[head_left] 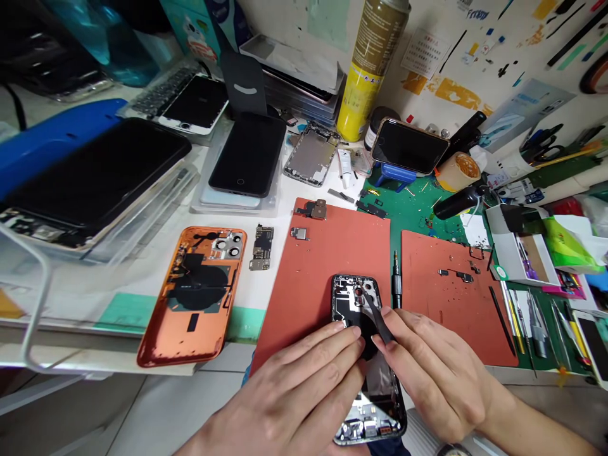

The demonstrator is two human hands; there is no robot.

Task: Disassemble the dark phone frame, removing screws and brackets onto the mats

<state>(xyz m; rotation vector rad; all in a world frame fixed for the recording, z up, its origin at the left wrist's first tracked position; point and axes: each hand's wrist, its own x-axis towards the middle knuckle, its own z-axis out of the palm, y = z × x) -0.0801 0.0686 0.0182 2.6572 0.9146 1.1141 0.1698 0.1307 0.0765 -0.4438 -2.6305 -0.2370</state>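
An opened phone housing (354, 310) with bare inner parts lies at the front edge of the red mat, its camera holes at the top. My left hand (304, 380) lies across its middle and left side, fingers together and pressed on it, steadying it. Between the thumb and fingers of my right hand (437, 367) are black tweezers (380, 323), slanting up to the left. Their tip is at the camera holes; whether it grips a part, I cannot tell. My hands hide the middle of the housing. A black screwdriver (396, 282) lies just beyond my right hand.
An orange phone back (204, 329) and a logic board (262, 247) lie left of the red mat (327, 247). Camera modules (313, 209) rest on its far edge. Small parts sit on the second red mat (427, 278). A spray can (365, 76) stands behind.
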